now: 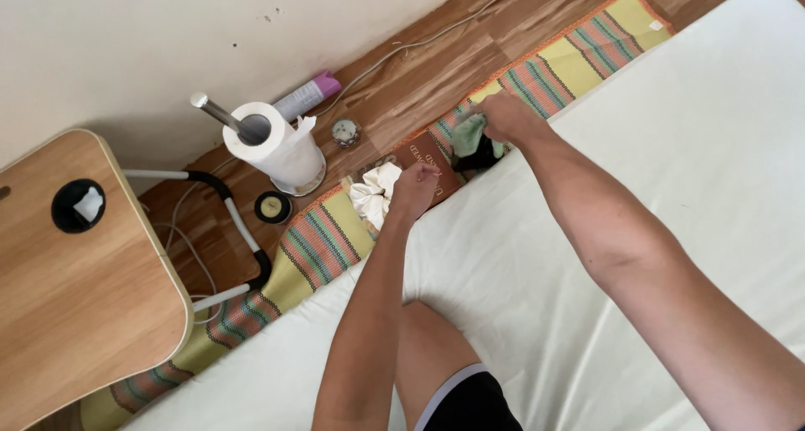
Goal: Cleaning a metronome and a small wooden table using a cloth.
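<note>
My right hand (506,116) is closed on a green cloth (468,135) with a dark piece hanging under it, held just past the edge of the pale mattress (671,146). My left hand (414,188) is curled in a fist over a brown book (422,156) that lies on the striped woven mat (319,242). A crumpled white cloth (373,194) lies right beside the left hand; I cannot tell whether the fingers pinch it. My bare knee (428,347) rests on the mattress.
A paper towel roll on a metal stand (272,146), a spray can (306,98), a small clock (345,132) and a round tin (273,206) sit on the wooden floor by the wall. A wooden side table (75,288) with a white frame stands at left.
</note>
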